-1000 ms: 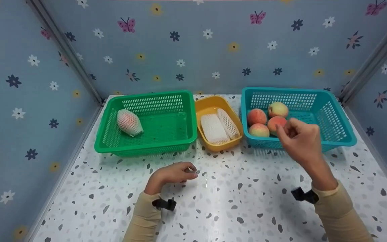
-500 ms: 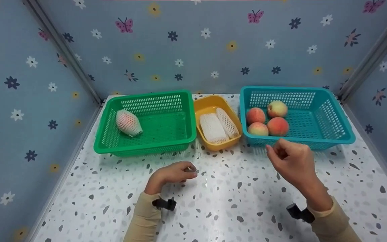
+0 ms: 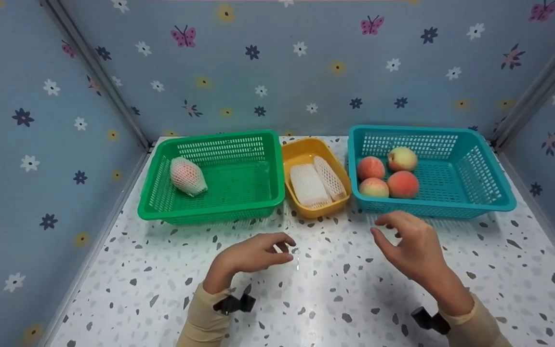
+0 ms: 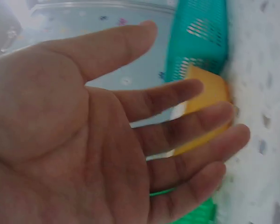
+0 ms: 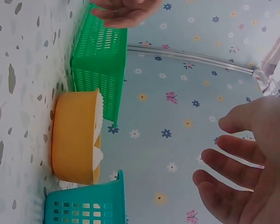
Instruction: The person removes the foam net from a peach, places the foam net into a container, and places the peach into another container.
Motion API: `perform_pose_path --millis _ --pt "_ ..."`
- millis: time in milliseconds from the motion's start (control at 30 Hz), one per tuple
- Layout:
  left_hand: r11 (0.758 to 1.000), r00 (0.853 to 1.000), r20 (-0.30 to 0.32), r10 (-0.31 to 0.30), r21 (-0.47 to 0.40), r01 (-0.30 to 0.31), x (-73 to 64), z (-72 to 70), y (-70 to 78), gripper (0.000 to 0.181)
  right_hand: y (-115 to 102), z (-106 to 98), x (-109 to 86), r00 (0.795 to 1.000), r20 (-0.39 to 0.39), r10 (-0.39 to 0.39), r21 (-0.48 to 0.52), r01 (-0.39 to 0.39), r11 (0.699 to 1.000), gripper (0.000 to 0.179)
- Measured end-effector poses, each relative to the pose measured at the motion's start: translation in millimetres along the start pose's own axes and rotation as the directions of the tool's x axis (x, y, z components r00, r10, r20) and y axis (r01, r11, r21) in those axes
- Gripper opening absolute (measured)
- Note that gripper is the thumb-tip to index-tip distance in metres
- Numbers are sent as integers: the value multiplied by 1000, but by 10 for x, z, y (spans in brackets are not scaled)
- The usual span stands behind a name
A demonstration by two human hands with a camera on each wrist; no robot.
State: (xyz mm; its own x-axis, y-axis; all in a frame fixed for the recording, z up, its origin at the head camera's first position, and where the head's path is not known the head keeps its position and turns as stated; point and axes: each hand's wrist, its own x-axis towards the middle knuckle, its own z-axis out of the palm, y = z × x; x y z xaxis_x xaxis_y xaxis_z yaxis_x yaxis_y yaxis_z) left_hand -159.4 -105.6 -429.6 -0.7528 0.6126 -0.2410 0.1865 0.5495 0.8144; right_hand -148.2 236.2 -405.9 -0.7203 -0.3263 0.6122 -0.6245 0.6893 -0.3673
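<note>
My left hand hovers over the speckled table in front of the yellow bin, its fingers loosely bent around nothing. In the left wrist view its palm is bare, fingers spread. My right hand is just in front of the blue basket, fingers relaxed and holding nothing. Several peaches, among them a red one, sit at the left of that basket. The yellow bin holds white foam net sleeves. In the green basket lies a peach in a foam net.
Three containers stand in a row along the back of the speckled table. Behind them rises a flower-patterned wall, with side panels at left and right. Each wrist carries a black camera mount, such as the left one.
My right hand has drawn back from over the blue basket toward me and leftward, its fingers loosening. My left hand has shifted slightly right and its fingers have spread.
</note>
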Motion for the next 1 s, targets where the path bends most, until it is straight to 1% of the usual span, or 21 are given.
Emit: perform_pose_path --millis 67,133,167,233,267,333,433,533,633,733,800,867,933,1000 --pt "996 996 -53 75 -37 -77 -33 -60 51 32 -12 20 3 1000 16 -7 13 7 1000 12" --pt "989 983 -121 137 -44 -143 -50 -145 70 30 -35 54 6 999 45 -15 17 14 1000 13" --pt "985 976 -152 157 -40 -165 -56 -199 82 29 -51 75 4 998 60 -22 19 21 1000 13" --pt "982 965 -194 179 -19 -186 -51 -323 108 29 -86 119 -8 996 88 -30 26 28 999 14" --pt "983 961 -206 182 2 -186 -43 -393 125 29 -101 144 -20 995 97 -37 29 34 999 15" --pt "985 960 -220 171 35 -167 -28 -540 171 28 -129 192 -51 992 119 -49 46 44 998 17" --pt "987 966 -222 135 119 -110 -25 -753 230 28 -155 253 -97 987 149 -66 90 53 995 19" --pt "980 970 -222 94 192 -51 -30 -963 275 28 -169 291 -121 979 189 -76 130 52 990 18" --pt "962 975 -217 47 273 15 -2 -1184 313 30 -176 296 -126 974 219 -63 150 30 988 18" --pt "930 975 -218 -28 351 105 67 -1438 277 35 -184 283 -110 968 249 -35 155 -4 988 18" --pt "900 970 -226 -92 399 178 116 -1608 181 39 -186 280 -103 963 270 -19 155 -24 988 17" --pt "866 960 -236 -151 437 244 155 -1766 31 41 -183 282 -109 959 284 -17 158 -30 987 17" --pt "830 947 -247 -206 468 302 189 -1918 -160 42 -176 289 -124 954 301 -15 162 -36 986 17" --pt "785 929 -267 -256 504 361 206 -2066 -364 42 -168 292 -142 949 317 -12 167 -44 985 18"
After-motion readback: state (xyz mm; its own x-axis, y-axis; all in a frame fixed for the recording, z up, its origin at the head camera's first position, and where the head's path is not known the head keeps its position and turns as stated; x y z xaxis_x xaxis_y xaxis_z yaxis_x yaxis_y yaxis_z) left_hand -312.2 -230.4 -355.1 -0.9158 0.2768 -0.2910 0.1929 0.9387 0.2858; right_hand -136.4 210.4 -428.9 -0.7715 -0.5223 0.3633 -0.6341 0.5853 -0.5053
